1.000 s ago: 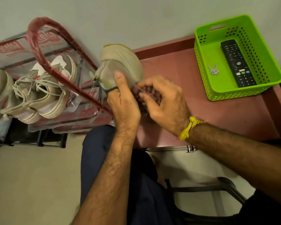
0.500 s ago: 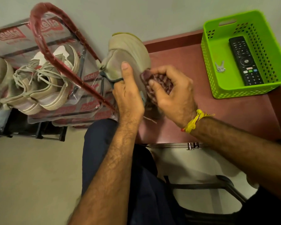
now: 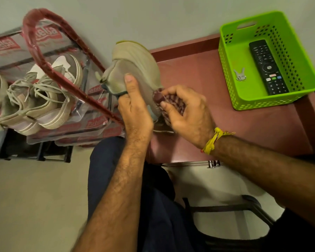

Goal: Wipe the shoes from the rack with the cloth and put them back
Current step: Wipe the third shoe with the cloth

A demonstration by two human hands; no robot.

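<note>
Maroon table (image 3: 244, 124): L hand (image 3: 135, 113) grips shoe (image 3: 133, 70), R hand (image 3: 187, 113) w/ cloth (image 3: 173, 104).

Both hands meeting at the shoe (image 3: 133, 68).
Left hand (image 3: 135, 110) gripping its heel, thumb upright; right hand (image 3: 187, 113) beside it, fingers curled round the cloth (image 3: 171, 104).

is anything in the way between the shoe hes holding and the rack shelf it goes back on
Partly. The rack's red side bar slants between the held shoe and the shelf, where a pair of sneakers already sits. The left hand would likely need to steer the shoe around that bar.
</note>
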